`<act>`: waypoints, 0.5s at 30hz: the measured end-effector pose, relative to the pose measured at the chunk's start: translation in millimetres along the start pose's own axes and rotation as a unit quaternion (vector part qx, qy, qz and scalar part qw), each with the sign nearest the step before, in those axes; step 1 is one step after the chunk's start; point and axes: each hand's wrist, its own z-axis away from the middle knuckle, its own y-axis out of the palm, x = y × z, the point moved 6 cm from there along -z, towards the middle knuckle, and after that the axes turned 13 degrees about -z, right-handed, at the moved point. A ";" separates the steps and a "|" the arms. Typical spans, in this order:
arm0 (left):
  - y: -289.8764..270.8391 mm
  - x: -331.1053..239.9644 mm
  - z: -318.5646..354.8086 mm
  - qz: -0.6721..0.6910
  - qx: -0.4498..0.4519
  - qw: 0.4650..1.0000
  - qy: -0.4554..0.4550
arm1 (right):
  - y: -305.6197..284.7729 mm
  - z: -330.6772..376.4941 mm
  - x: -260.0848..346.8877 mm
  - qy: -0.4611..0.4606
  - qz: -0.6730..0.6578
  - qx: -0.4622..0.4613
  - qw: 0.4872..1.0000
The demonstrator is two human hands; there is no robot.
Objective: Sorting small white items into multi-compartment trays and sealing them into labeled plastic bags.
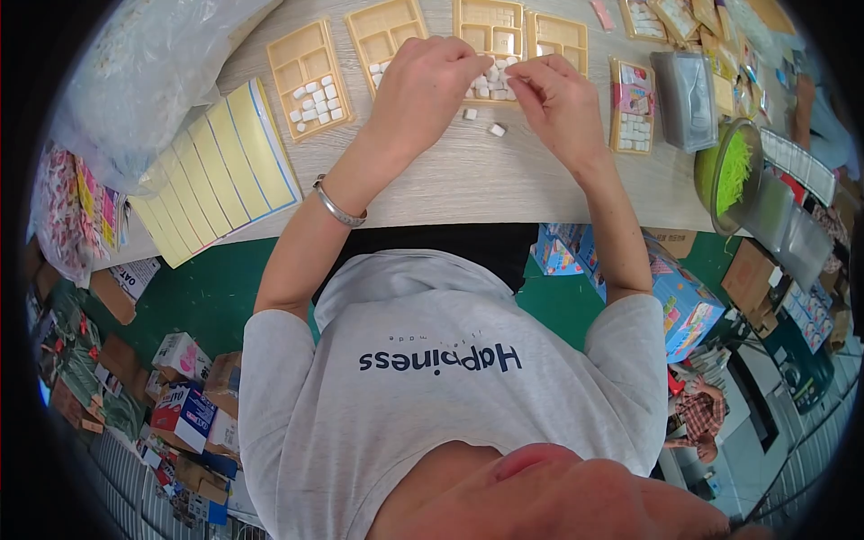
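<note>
Left hand (423,76) and right hand (558,99) pinch into white cubes (490,85) heaped at a tan tray (490,27), 12 o'clock; whether either holds one cannot be told. Cubes look light, small, best pinched sidewise.

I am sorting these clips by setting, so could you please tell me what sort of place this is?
Probably a small packing workshop. A pale wooden table bears beige plastic compartment trays with small white blocks; both hands sort blocks, and cardboard boxes crowd the green floor.
</note>
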 end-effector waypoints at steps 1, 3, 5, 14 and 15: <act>-5.0 0.2 0.9 0.010 -0.017 1.000 -0.012 | -2.1 0.3 -1.5 0.017 -0.023 -0.018 0.999; -5.6 2.3 3.2 0.017 -0.033 0.999 -0.026 | -3.2 0.5 -1.3 0.027 -0.038 -0.026 0.999; 8.8 1.1 5.2 0.029 0.011 0.999 0.013 | -2.9 -0.3 -1.1 0.034 -0.054 -0.034 0.997; -85.0 96.5 72.7 0.053 -0.167 0.959 -0.221 | -6.2 -1.6 -35.6 0.200 -0.574 -0.098 0.788; -94.1 111.8 90.6 0.036 -0.180 0.950 -0.254 | 0.6 -6.0 -28.0 0.198 -0.581 -0.087 0.784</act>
